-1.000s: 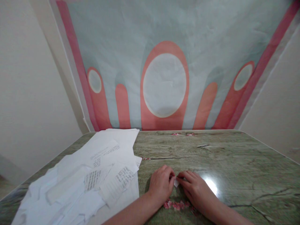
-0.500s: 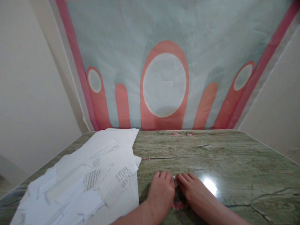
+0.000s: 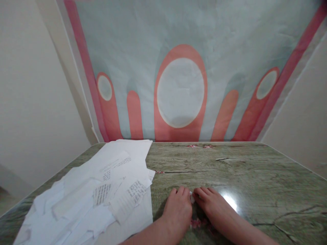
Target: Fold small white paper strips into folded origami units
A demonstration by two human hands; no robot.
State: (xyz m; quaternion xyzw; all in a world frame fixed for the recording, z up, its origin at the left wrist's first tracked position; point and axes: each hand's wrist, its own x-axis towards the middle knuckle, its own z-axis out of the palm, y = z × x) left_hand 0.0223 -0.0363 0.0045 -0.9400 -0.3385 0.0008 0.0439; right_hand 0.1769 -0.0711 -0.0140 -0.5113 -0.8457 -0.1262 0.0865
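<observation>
Both my hands rest on a green wood-grain table [image 3: 255,177], fingertips meeting. My left hand [image 3: 178,209] and my right hand [image 3: 213,206] have their fingers curled and pressed down on a small white piece of paper [image 3: 191,198], of which only a sliver shows between the fingertips. Most of that paper is hidden under the fingers. A heap of white sheets [image 3: 102,194], some handwritten, lies just left of my left hand.
A pale blue wall hanging [image 3: 181,68] with salmon arches and white ovals stands behind the table's far edge. Small pink marks [image 3: 196,223] show on the table between my wrists. Plain cream walls flank both sides.
Both hands have slid slightly toward me and flattened onto the small paper, hiding more of it. The heap of sheets has not moved.
</observation>
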